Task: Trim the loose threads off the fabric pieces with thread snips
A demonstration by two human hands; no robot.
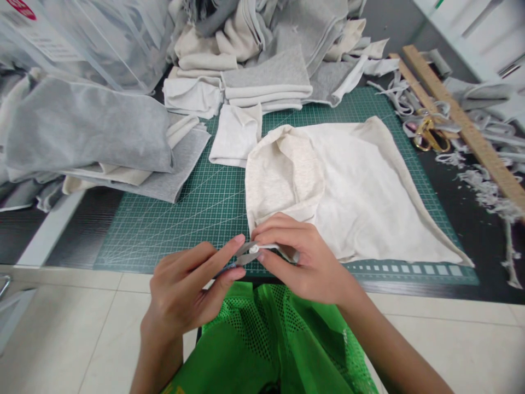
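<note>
A cream fabric piece (353, 186) lies on the green cutting mat (197, 208), its near corner pulled to the table's front edge. My right hand (299, 257) pinches that corner between thumb and fingers. My left hand (192, 284) holds small metal thread snips (246, 256), thumb and forefinger closed on them, the blades touching the pinched fabric edge. Both hands meet just over the mat's near border, above my green mesh garment (270, 345).
Stacks of folded grey and cream fabric (262, 76) sit at the back and left (90, 137). Gold-handled scissors (429, 137), a wooden ruler (471, 126) and fabric scraps (488, 191) lie at the right. A plastic bag (94, 38) is at the back left.
</note>
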